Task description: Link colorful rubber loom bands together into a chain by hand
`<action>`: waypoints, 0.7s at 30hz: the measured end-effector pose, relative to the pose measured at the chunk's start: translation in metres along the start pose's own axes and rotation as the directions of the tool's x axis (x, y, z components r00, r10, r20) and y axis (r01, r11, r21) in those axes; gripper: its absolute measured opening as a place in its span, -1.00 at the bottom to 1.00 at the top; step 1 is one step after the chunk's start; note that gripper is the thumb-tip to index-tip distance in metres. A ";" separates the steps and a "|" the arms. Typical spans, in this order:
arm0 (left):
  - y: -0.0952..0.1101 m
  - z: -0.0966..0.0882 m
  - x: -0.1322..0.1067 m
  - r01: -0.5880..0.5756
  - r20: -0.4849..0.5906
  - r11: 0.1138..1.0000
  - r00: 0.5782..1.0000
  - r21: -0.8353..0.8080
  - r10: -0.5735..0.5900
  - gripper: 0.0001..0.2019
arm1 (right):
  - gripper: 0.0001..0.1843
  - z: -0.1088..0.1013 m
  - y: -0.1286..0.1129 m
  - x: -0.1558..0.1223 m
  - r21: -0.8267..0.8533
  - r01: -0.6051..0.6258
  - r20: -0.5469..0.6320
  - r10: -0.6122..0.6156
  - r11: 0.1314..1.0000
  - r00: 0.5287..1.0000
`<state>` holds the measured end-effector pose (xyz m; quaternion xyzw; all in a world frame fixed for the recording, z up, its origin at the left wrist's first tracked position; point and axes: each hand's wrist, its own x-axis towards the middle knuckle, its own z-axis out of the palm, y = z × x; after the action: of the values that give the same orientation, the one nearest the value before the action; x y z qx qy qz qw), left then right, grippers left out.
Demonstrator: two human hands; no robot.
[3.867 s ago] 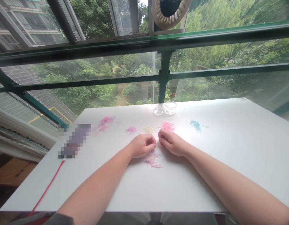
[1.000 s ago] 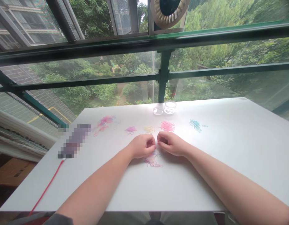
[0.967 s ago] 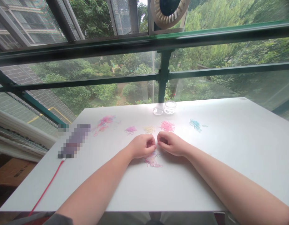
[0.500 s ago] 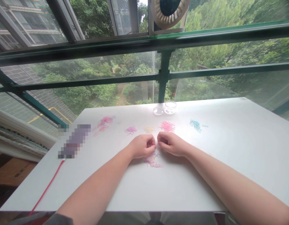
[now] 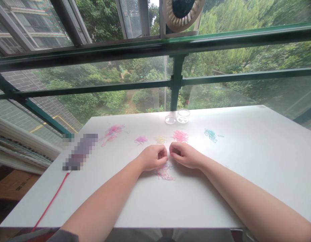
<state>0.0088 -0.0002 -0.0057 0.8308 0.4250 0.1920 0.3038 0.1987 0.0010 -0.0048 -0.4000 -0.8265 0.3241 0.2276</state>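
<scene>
My left hand point(image 5: 154, 157) and my right hand point(image 5: 183, 154) face each other just above the table, a narrow gap between them. Both have thumb and fingers curled into a pinch; anything held is too small or hidden to make out. Below my left hand lies a mixed pile of small thin loops point(image 5: 165, 174), pink and lilac, partly covered by that hand. Just beyond the hands are a yellow pile point(image 5: 160, 139) and a pink pile point(image 5: 180, 135) of similar loops. A purple pile point(image 5: 141, 139) sits left of these, a teal pile point(image 5: 210, 134) to the right.
A larger mixed pile point(image 5: 114, 131) lies at the back left of the white table point(image 5: 246, 144). A clear round jar point(image 5: 183, 116) and its clear lid point(image 5: 170, 120) stand at the far edge. A blurred-out object point(image 5: 81, 152) with a red cord point(image 5: 51, 201) lies left.
</scene>
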 end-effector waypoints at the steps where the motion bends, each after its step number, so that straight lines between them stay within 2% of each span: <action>1: 0.000 0.000 0.000 0.001 0.001 1.000 1.000 0.000 -0.001 -0.94 | -0.92 0.000 0.000 0.000 -0.001 0.000 -0.002 0.000 1.000 1.000; 21: -0.001 0.000 0.000 -0.008 0.008 1.000 1.000 0.002 0.008 -0.93 | -0.90 0.000 0.001 0.000 -0.002 -0.006 -0.002 0.006 1.000 1.000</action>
<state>0.0085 0.0002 -0.0062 0.8335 0.4206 0.1894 0.3041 0.1989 0.0018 -0.0061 -0.4032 -0.8252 0.3238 0.2271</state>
